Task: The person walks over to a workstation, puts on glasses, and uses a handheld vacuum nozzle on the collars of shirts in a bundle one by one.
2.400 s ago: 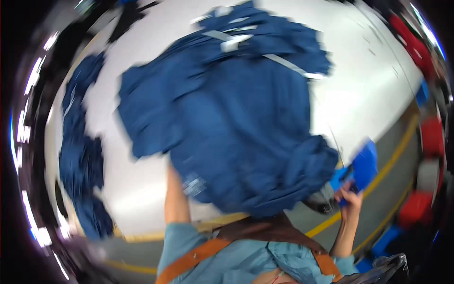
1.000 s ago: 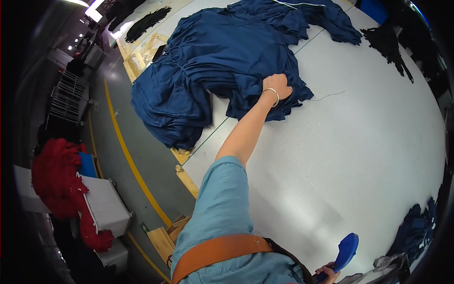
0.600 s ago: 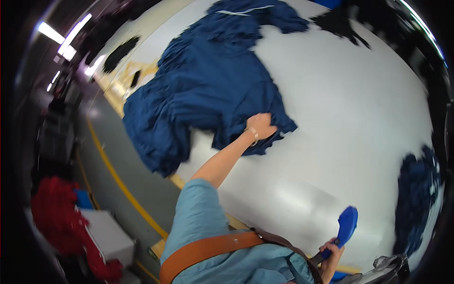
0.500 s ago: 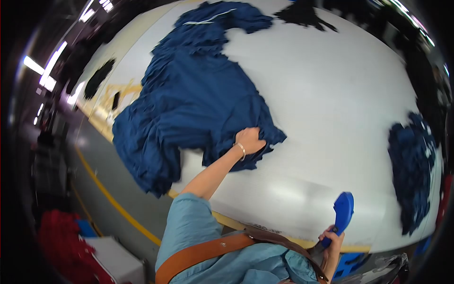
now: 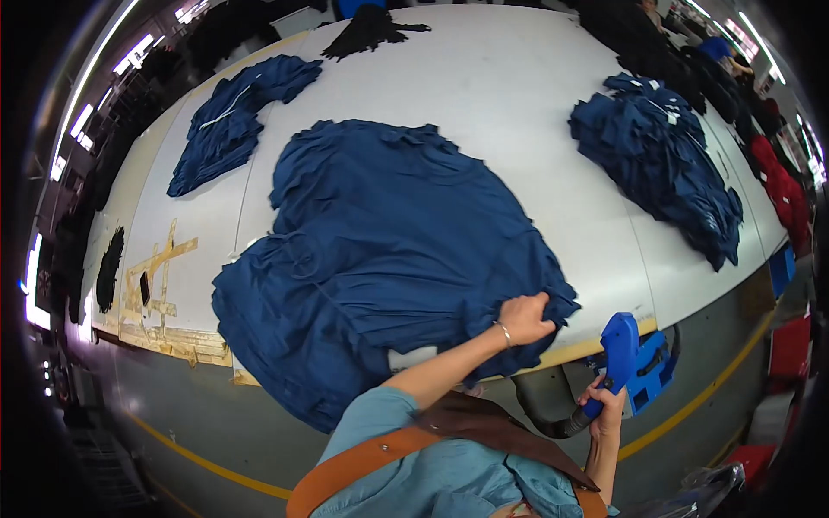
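Note:
A pile of navy blue shirts (image 5: 406,216) lies spread on the white table, its lower left part hanging over the near edge. My left hand (image 5: 527,319), with a bracelet on its wrist, is closed on the right corner of the top shirt, near the table's front edge. My right hand (image 5: 603,401) is wrapped round the grip of a blue suction nozzle (image 5: 620,350), held upright beyond the table edge. A dark ribbed hose (image 5: 566,425) runs from the nozzle's lower end.
On the white table (image 5: 492,69) are a navy garment heap (image 5: 216,121) at left, another navy heap (image 5: 656,160) at right and a black garment (image 5: 367,33) at the far side. A blue holder (image 5: 652,371) is by the near edge. Yellow tape (image 5: 164,268) marks the left.
The shirt pile has come nearer to me and away from the navy heap at the far left. My left hand still grips its corner. The camera view has turned right.

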Action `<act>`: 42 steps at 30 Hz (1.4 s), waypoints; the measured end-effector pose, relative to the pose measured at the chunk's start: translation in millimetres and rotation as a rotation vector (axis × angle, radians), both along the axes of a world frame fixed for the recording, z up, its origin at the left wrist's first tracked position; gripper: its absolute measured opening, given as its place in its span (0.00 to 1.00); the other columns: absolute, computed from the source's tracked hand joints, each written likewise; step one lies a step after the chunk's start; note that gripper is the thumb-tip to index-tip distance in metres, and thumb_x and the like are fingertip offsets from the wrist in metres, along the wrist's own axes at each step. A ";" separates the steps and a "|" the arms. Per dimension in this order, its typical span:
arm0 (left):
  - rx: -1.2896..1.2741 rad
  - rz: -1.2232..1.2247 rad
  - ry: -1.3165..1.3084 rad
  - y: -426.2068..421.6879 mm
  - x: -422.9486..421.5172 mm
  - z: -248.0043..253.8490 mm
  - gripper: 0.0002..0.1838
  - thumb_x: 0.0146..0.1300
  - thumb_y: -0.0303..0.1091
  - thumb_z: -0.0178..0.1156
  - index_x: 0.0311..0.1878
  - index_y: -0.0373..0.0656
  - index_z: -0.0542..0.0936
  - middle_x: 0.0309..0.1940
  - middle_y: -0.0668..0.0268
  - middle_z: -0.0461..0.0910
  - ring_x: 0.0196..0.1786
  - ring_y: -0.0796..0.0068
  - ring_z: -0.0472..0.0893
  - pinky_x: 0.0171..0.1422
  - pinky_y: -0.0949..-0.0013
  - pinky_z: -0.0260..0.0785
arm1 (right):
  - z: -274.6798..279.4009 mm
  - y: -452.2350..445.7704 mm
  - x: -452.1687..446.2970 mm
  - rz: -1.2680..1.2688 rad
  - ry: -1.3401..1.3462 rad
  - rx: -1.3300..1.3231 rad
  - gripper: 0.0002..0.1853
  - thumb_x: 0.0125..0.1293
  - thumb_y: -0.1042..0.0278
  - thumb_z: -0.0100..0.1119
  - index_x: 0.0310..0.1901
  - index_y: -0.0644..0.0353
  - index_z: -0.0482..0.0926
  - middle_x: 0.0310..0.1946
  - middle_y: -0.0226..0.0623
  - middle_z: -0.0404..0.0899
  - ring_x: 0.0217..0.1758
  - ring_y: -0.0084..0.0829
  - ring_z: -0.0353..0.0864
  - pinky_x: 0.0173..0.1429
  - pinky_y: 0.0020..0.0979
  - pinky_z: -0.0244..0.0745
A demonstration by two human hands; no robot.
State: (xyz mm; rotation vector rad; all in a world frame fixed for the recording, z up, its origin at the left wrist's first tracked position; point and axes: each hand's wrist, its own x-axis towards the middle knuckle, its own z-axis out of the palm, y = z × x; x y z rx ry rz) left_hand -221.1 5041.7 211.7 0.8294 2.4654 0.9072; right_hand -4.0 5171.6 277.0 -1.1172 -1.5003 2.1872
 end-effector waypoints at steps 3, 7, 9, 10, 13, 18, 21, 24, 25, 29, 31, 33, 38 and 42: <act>0.533 -0.119 0.148 14.6 55.9 -3.9 0.21 0.51 0.34 0.61 0.50 0.39 0.76 0.44 0.57 0.82 0.44 0.54 0.81 0.48 0.58 0.73 | 9.7 14.1 9.0 -0.008 0.045 0.009 0.11 0.45 0.77 0.56 0.34 0.65 0.74 0.21 0.39 0.74 0.18 0.31 0.74 0.31 0.27 0.72; 0.403 -0.140 0.527 -69.1 75.7 53.9 0.29 0.47 0.32 0.63 0.57 0.43 0.77 0.58 0.59 0.77 0.54 0.58 0.77 0.62 0.57 0.64 | 18.2 26.3 7.5 0.029 0.139 0.028 0.12 0.45 0.76 0.56 0.35 0.65 0.74 0.21 0.38 0.74 0.19 0.31 0.74 0.32 0.28 0.72; 0.091 0.141 0.606 -126.4 84.0 49.5 0.36 0.42 0.38 0.64 0.61 0.44 0.74 0.64 0.56 0.70 0.63 0.55 0.71 0.67 0.54 0.58 | 16.0 26.8 1.9 0.043 0.153 0.011 0.11 0.45 0.76 0.56 0.34 0.66 0.74 0.21 0.39 0.74 0.19 0.31 0.74 0.32 0.28 0.72; -0.105 0.289 0.601 -150.7 91.5 51.9 0.39 0.41 0.39 0.64 0.64 0.45 0.72 0.66 0.55 0.67 0.65 0.53 0.68 0.68 0.53 0.55 | 14.6 25.3 -1.6 0.044 0.159 0.003 0.11 0.45 0.77 0.56 0.34 0.66 0.74 0.21 0.39 0.74 0.19 0.31 0.74 0.32 0.28 0.72; -0.283 0.444 0.557 -183.2 103.7 -11.2 0.49 0.39 0.43 0.66 0.72 0.48 0.65 0.72 0.53 0.60 0.72 0.48 0.60 0.75 0.45 0.46 | 13.5 18.5 -16.5 0.060 0.158 -0.017 0.11 0.45 0.77 0.56 0.34 0.66 0.74 0.21 0.40 0.75 0.19 0.32 0.74 0.32 0.28 0.72; -0.273 0.568 0.409 -207.6 74.9 -46.7 0.52 0.40 0.43 0.66 0.75 0.49 0.61 0.73 0.52 0.59 0.74 0.48 0.59 0.77 0.41 0.43 | 11.4 2.9 -49.2 0.142 0.140 -0.052 0.10 0.44 0.77 0.55 0.33 0.66 0.75 0.21 0.40 0.75 0.18 0.32 0.74 0.32 0.29 0.73; -0.223 0.474 0.431 -242.9 43.5 -48.2 0.52 0.40 0.43 0.65 0.75 0.49 0.60 0.73 0.53 0.59 0.75 0.49 0.59 0.77 0.39 0.44 | 9.2 -11.9 -59.3 0.198 0.136 -0.097 0.10 0.43 0.76 0.56 0.32 0.65 0.74 0.19 0.39 0.74 0.17 0.31 0.73 0.31 0.29 0.74; -0.227 0.441 0.445 -276.9 -5.2 -46.7 0.52 0.41 0.43 0.65 0.75 0.49 0.60 0.73 0.57 0.61 0.75 0.53 0.61 0.77 0.39 0.46 | 11.7 -30.9 -62.2 0.174 0.145 -0.147 0.10 0.43 0.76 0.56 0.32 0.65 0.74 0.19 0.40 0.74 0.17 0.31 0.73 0.31 0.29 0.74; -0.242 0.432 0.425 -290.6 -23.8 -50.1 0.52 0.41 0.42 0.65 0.76 0.50 0.60 0.73 0.59 0.62 0.75 0.54 0.61 0.77 0.40 0.46 | 12.2 -37.0 -60.7 0.165 0.148 -0.173 0.10 0.43 0.76 0.56 0.32 0.66 0.74 0.19 0.40 0.74 0.17 0.31 0.73 0.31 0.29 0.74; -0.349 0.407 0.318 -323.3 -100.4 -25.6 0.51 0.42 0.44 0.65 0.75 0.51 0.60 0.72 0.62 0.65 0.74 0.56 0.63 0.78 0.43 0.48 | 10.0 -50.2 -47.2 0.140 0.138 -0.182 0.10 0.44 0.77 0.55 0.32 0.66 0.75 0.20 0.40 0.74 0.18 0.32 0.74 0.31 0.29 0.73; -0.726 0.291 0.052 -323.4 -137.9 7.3 0.48 0.45 0.44 0.65 0.74 0.50 0.62 0.71 0.60 0.67 0.73 0.57 0.66 0.75 0.45 0.53 | 7.9 -53.2 -40.8 0.129 0.128 -0.165 0.09 0.44 0.77 0.55 0.32 0.66 0.75 0.20 0.41 0.75 0.19 0.33 0.74 0.31 0.28 0.72; -0.376 0.290 0.723 -302.8 -155.2 4.1 0.33 0.50 0.35 0.59 0.64 0.46 0.73 0.60 0.56 0.77 0.60 0.55 0.77 0.65 0.52 0.66 | 5.6 -57.6 -34.3 0.094 0.108 -0.136 0.09 0.44 0.77 0.55 0.31 0.66 0.75 0.20 0.41 0.75 0.18 0.33 0.74 0.31 0.28 0.72; 0.165 -0.003 0.582 -148.4 -112.8 50.9 0.12 0.50 0.34 0.57 0.33 0.38 0.82 0.31 0.56 0.84 0.36 0.51 0.81 0.42 0.57 0.72 | -1.7 -64.6 -17.7 0.006 0.014 -0.041 0.09 0.44 0.77 0.55 0.31 0.65 0.75 0.19 0.40 0.75 0.18 0.32 0.74 0.31 0.28 0.73; -0.038 -0.184 0.545 -116.1 -79.2 -19.1 0.13 0.58 0.38 0.53 0.34 0.38 0.79 0.30 0.52 0.84 0.35 0.49 0.82 0.41 0.55 0.75 | -9.3 -63.7 -4.2 -0.030 -0.041 0.001 0.09 0.45 0.76 0.56 0.32 0.65 0.75 0.19 0.40 0.74 0.18 0.31 0.74 0.31 0.27 0.72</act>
